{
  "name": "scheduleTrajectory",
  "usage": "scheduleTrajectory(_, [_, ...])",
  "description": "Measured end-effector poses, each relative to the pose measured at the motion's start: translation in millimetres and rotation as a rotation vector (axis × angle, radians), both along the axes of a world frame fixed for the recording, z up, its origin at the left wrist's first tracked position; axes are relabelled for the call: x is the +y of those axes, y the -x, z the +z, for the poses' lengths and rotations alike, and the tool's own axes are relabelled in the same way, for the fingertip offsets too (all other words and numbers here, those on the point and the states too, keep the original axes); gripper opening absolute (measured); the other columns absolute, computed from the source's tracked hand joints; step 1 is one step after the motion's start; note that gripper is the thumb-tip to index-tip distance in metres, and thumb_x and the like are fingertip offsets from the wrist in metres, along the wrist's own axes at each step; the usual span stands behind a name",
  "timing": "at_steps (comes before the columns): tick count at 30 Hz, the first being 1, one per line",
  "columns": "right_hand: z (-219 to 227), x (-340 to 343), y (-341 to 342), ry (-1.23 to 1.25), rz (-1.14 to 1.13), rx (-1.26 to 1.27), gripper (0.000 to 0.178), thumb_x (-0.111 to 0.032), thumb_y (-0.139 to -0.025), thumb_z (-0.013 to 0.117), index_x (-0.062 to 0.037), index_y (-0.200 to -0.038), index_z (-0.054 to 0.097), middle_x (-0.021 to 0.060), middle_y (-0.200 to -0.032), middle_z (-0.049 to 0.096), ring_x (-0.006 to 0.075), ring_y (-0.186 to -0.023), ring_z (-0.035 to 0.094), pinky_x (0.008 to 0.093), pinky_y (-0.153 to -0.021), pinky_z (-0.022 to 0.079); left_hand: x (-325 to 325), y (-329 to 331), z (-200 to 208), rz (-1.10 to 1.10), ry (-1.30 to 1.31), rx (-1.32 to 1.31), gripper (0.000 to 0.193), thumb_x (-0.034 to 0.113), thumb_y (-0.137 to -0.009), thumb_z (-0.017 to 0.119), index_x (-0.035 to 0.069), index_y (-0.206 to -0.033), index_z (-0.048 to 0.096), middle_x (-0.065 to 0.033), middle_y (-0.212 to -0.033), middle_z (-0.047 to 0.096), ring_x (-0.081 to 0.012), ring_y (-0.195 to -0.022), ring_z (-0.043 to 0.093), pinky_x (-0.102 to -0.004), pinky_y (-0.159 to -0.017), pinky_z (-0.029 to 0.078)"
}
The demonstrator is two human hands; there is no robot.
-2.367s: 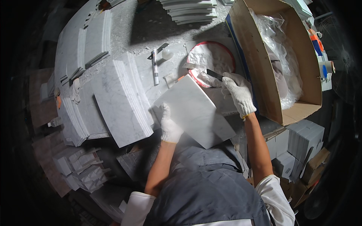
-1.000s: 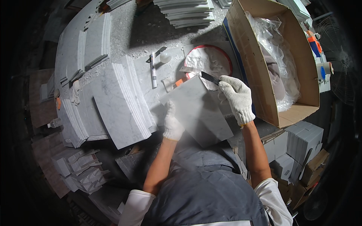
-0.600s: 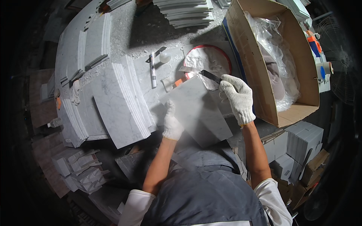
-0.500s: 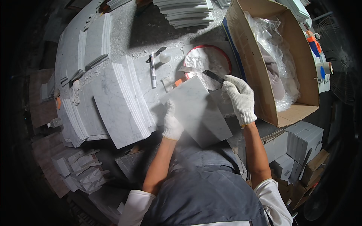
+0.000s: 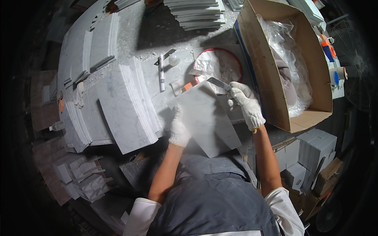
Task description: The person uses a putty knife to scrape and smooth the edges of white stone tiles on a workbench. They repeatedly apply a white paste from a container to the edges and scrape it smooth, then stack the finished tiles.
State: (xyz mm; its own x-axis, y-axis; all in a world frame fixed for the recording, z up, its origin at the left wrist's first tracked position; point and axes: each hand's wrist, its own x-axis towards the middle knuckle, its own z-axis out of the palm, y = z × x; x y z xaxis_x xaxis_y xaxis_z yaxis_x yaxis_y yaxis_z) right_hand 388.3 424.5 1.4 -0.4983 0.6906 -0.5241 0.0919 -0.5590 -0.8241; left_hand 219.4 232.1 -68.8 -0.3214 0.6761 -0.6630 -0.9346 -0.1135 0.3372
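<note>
In a white knitted glove, my left hand [image 5: 179, 128] grips the left edge of a pale grey-veined marble tile [image 5: 210, 122], thumb on its face. My gloved right hand [image 5: 247, 103] is closed on a flat dark scraper blade [image 5: 219, 83], which points left above the tile's upper right edge. Just beyond lies a round red-rimmed tub [image 5: 226, 63] of white paste. A second, pale scraper [image 5: 200, 73] rests across the tub's left rim. Next to it an orange piece [image 5: 188, 85] shows by the tile's top corner.
Left of the tile leans a stack of marble tiles [image 5: 128, 108]. A marker pen [image 5: 162, 72] and a whitish rounded object [image 5: 174, 59] lie behind it. On the right stands an open cardboard box [image 5: 321, 84] with clear plastic inside. More tiles [image 5: 199, 15] are piled at the back.
The scraper in my right hand has moved slightly left and down, away from the tub and nearer the tile's edge. My left hand keeps its hold on the tile.
</note>
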Motion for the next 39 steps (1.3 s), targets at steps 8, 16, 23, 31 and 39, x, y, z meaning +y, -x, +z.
scheduleTrajectory(8, [-1.0,-8.6,21.1,-0.003,0.029,-0.034,0.039,-0.03,-0.1,0.067,-0.0007,-0.125,0.065,0.0009,-0.087,0.067,0.0088,-0.071,0.063,0.0248,-0.059,0.051,-7.1,1.9,-11.8,0.008,-0.051,-0.02,0.054,0.043,-0.107,0.052,0.007,-0.147,0.049,-0.0066,-0.143,0.057,-0.0239,-0.131,0.054,-0.0422,-0.112,0.043])
scheduleTrajectory(16, [-10.2,-12.2,4.6,0.0,0.229,0.058,0.035,-0.028,-0.098,0.067,-0.0014,-0.121,0.067,0.0012,-0.088,0.067,0.0086,-0.068,0.063,0.0243,-0.057,0.052,-7.6,4.1,-6.8,-0.041,-0.068,-0.027,0.068,0.053,-0.102,0.054,0.006,-0.151,0.044,-0.0128,-0.149,0.052,-0.0331,-0.138,0.048,-0.0496,-0.117,0.037])
scheduleTrajectory(23, [6.5,-21.4,24.1,0.041,-0.017,-0.016,0.023,-0.02,-0.1,0.06,-0.0042,-0.114,0.069,0.0005,-0.083,0.066,0.0067,-0.061,0.058,0.0199,-0.05,0.045,-5.0,2.3,0.4,-0.048,-0.036,-0.007,0.069,0.053,-0.101,0.056,0.006,-0.15,0.045,-0.0121,-0.149,0.053,-0.0323,-0.138,0.048,-0.0492,-0.117,0.037])
scheduleTrajectory(31, [-4.0,-12.9,16.9,0.027,-0.151,-0.26,0.037,-0.025,-0.099,0.067,-0.0025,-0.127,0.066,0.0058,-0.09,0.071,0.01,-0.067,0.065,0.0238,-0.054,0.052,-4.5,2.7,4.9,-0.026,-0.045,-0.075,0.055,0.045,-0.106,0.052,0.008,-0.147,0.05,-0.0059,-0.144,0.056,-0.0232,-0.134,0.052,-0.0411,-0.115,0.039])
scheduleTrajectory(39, [-6.2,-1.3,-1.4,-0.305,-0.108,-0.304,0.035,-0.022,-0.096,0.072,-0.0054,-0.127,0.069,0.0001,-0.091,0.072,0.007,-0.07,0.066,0.0226,-0.058,0.052,-3.1,3.1,8.8,-0.001,0.085,-0.014,0.055,0.044,-0.104,0.057,0.009,-0.146,0.051,-0.0047,-0.143,0.056,-0.0224,-0.133,0.052,-0.0409,-0.115,0.04])
